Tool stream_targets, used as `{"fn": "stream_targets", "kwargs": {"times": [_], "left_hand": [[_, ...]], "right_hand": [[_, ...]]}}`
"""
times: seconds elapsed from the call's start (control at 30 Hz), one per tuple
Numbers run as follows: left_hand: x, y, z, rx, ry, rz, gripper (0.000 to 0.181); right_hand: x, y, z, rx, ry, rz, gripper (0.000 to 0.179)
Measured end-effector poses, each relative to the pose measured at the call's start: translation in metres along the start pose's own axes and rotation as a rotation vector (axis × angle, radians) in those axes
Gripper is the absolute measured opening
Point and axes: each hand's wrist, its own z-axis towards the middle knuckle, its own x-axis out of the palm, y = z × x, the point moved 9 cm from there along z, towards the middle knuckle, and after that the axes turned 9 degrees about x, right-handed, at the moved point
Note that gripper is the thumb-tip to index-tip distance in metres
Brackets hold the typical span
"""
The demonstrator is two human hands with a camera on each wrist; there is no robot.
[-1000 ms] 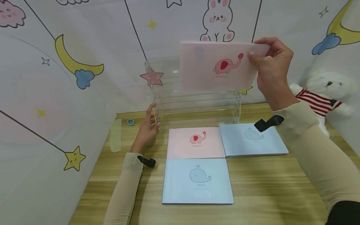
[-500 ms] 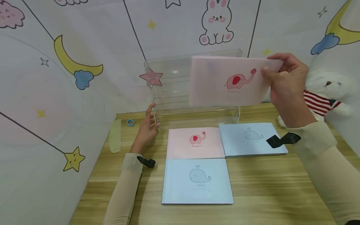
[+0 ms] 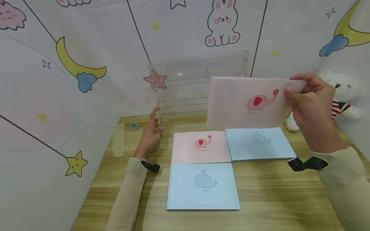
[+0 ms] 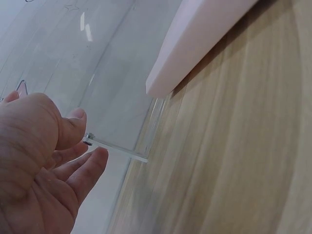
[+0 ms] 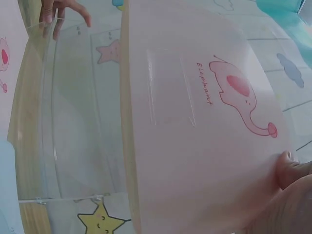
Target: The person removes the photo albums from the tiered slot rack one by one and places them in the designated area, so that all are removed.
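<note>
In the head view my right hand [image 3: 313, 107] grips a pink booklet [image 3: 231, 102] by its upper right corner, thumb on the front. The cover bears a red elephant and the word Elephant. The booklet hangs upright in the air, in front of the clear rack [image 3: 199, 67]. My left hand [image 3: 150, 136] holds the rack's lower left side, with thumb and fingers about the edge of the clear panel [image 4: 114, 148] in the left wrist view. Below the raised booklet, a matching pink booklet [image 3: 185, 150] and a blue whale booklet [image 3: 245, 150] lie side by side.
Another blue whale booklet [image 3: 185, 189] lies nearer on the wooden table. At the left are a blue ring [image 3: 134, 126] and a pale green strip [image 3: 118, 141]. A white teddy bear [image 3: 349, 86] sits at the right, partly behind my right hand. A patterned wall cloth stands behind.
My right hand has brought the pink booklet down and to the right, away from the rack, uncovering more of it. The left hand has stayed at the rack's side.
</note>
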Motion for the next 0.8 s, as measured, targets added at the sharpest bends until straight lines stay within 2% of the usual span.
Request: {"fn": "stream_targets", "kwargs": {"times": [0.2,0.43,0.67,0.8], "left_hand": [[0.0,0.001,0.0,0.001,0.002,0.006,0.098],[0.001,0.003,0.0,-0.013,0.007,0.01,0.095],[0.001,0.002,0.0,-0.009,0.005,-0.001,0.097],[0.001,0.002,0.0,-0.014,0.002,-0.005,0.098]], "right_hand": [[-0.02,-0.01,-0.011,0.0,-0.011,-0.014,0.027],[-0.046,-0.023,-0.02,0.041,-0.023,0.034,0.024],[-0.065,-0.028,-0.029,0.008,-0.016,0.076,0.025],[-0.079,-0.036,-0.034,0.032,-0.034,0.073,0.023]]}}
